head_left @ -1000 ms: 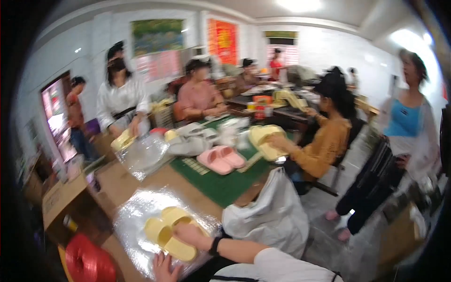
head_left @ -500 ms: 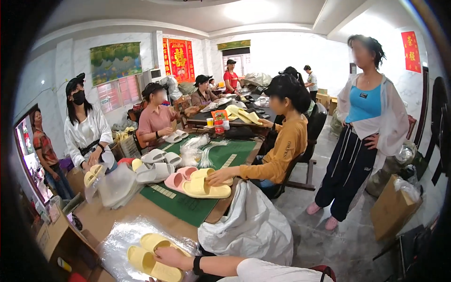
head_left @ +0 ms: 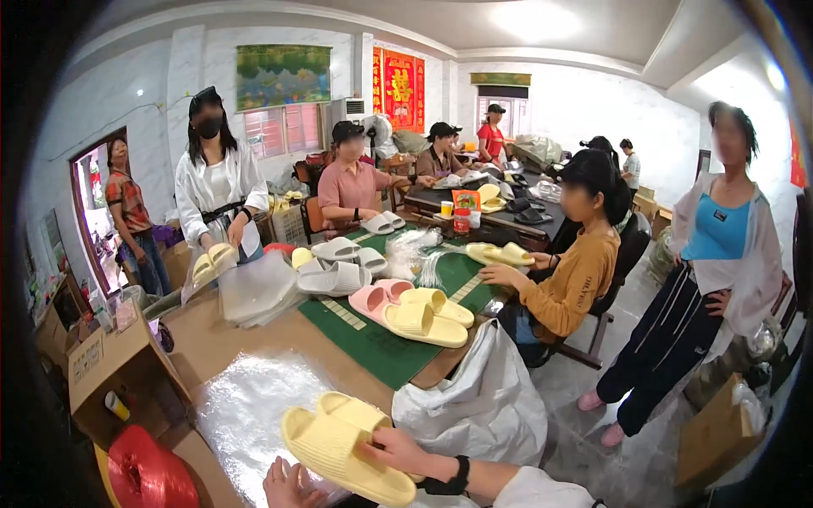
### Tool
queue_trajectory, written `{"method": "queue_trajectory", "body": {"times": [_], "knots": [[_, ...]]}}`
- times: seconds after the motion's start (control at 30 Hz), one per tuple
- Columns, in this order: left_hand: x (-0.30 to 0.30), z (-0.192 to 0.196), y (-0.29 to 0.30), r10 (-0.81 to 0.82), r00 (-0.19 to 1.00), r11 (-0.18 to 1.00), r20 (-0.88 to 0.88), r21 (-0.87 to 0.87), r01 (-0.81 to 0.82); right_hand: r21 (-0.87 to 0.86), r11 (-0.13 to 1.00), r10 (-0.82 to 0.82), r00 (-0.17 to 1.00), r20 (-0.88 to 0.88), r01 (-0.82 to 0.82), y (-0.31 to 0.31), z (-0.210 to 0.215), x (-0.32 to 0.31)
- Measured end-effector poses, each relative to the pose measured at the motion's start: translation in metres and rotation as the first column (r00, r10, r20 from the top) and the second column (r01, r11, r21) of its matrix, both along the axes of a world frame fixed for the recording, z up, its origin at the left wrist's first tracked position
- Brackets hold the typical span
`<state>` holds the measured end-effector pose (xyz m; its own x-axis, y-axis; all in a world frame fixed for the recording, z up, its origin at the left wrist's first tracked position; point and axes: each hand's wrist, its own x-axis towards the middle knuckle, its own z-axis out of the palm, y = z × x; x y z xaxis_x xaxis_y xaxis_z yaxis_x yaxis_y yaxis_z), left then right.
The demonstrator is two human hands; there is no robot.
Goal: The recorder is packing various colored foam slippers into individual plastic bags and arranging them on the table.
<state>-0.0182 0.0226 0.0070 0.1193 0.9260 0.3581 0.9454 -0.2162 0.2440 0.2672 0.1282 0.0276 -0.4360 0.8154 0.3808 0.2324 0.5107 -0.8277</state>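
A pair of pale yellow slide slippers [head_left: 334,440] is in my right hand [head_left: 396,450], whose fingers are closed around the near edge. The slippers are tilted over a stack of clear plastic bags [head_left: 250,415] on the brown table. My left hand [head_left: 286,484] lies low at the stack's near edge, just left of the slippers, fingers stretched out and apart. Whether its fingertips touch the plastic is hard to make out. A black band circles my right wrist.
Yellow slippers [head_left: 428,317], pink slippers [head_left: 373,296] and grey slippers [head_left: 334,278] lie on a green mat [head_left: 398,360]. A white sack [head_left: 474,406] hangs at the table's right edge. Left stand a cardboard box [head_left: 118,372] and a red plastic roll [head_left: 152,474]. Several people work around the table.
My right hand has lifted the yellow slippers off the plastic bags and tilted them. My left hand has come into view. The view has turned left; the seated co-worker now handles another yellow pair.
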Motion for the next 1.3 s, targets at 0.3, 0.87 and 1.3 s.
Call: {"method": "queue_trajectory", "body": {"times": [0.3, 0.87, 1.3], "knots": [[0.006, 0.001, 0.007, -0.04, 0.998, 0.992, 0.055, 0.12, 0.033, -0.02, 0.998, -0.058, 0.998, -0.032, 0.058, 0.007, -0.008, 0.031], [0.028, 0.008, 0.021, -0.031, 0.99, 0.99, 0.138, 0.141, 0.011, 0.048, 0.988, -0.148, 0.988, 0.044, 0.146, 0.005, 0.012, 0.064], [0.018, 0.015, 0.036, 0.104, 0.842, 0.994, 0.529, -0.076, -0.076, -0.137, 0.966, -0.234, 0.968, -0.094, 0.221, 0.024, 0.019, 0.091]]}}
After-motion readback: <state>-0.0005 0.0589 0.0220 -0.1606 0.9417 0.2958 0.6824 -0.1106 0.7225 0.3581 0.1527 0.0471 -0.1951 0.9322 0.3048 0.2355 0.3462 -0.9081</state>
